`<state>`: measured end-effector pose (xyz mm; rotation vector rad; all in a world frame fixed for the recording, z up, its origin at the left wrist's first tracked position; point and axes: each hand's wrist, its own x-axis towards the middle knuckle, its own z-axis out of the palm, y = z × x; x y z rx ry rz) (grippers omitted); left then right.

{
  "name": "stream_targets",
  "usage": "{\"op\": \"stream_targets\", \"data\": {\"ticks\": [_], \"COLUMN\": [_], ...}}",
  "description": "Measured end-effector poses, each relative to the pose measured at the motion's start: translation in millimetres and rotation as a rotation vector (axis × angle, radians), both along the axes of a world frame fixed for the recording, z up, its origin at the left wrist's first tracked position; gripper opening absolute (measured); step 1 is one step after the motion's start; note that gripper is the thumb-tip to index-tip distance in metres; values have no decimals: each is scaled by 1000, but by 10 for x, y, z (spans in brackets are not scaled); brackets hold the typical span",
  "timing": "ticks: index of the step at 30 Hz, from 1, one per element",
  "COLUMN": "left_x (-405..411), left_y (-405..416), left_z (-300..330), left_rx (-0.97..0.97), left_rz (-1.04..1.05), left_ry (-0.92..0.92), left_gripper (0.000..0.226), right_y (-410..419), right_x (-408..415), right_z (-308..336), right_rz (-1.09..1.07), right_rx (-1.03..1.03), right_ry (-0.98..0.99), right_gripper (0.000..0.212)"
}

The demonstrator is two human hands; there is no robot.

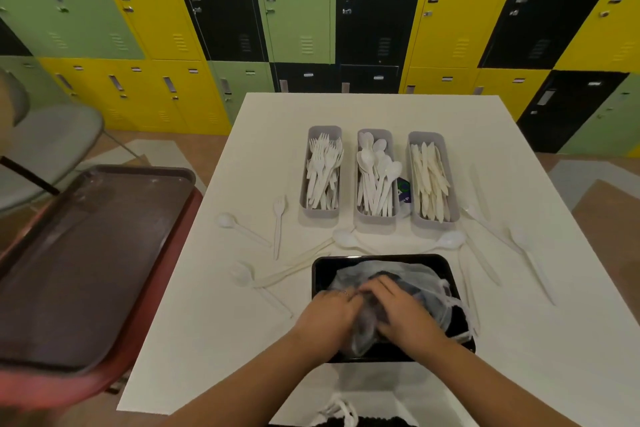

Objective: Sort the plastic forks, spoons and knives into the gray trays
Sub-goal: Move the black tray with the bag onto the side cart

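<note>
White table (540, 184) with lockers (304, 3) behind; three gray trays (323, 215) sit beyond the black tray (446, 263), loose cutlery (278, 218) scattered around it. Left hand (329, 314) and right hand (403, 312) both clutch the plastic bag (388, 270) in that black tray.

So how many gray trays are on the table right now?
3, side by side at the table's far middle: the fork tray leftmost, the spoon tray in the middle, the knife tray rightmost.
</note>
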<state>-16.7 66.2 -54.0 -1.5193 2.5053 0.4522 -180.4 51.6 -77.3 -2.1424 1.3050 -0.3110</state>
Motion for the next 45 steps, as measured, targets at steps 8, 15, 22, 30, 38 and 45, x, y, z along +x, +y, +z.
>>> {"op": "stream_targets", "data": {"ticks": [8, 15, 22, 30, 38, 45], "left_x": [176, 160, 127, 705, 1282, 1698], "left_y": [74, 168, 246, 113, 213, 290], "left_z": [-196, -249, 74, 160, 70, 36], "left_rx": [-240, -456, -30, 24, -45, -167], "left_rz": [-32, 325, 933, 1401, 1506, 1610], "left_ry": [77, 340, 1088, 1417, 1323, 1385], "left_gripper": [55, 27, 52, 37, 36, 35], "right_y": [78, 77, -27, -282, -508, -667], "right_x": [-552, -669, -435, 157, 837, 1337], "right_z": [328, -134, 140, 398, 414, 454], "right_rz": [-427, -282, -395, -312, -146, -174], "right_rx": [-382, -241, -34, 44, -5, 26], "right_ry": [104, 240, 20, 12, -29, -119], "right_gripper": [55, 46, 43, 39, 38, 54]}}
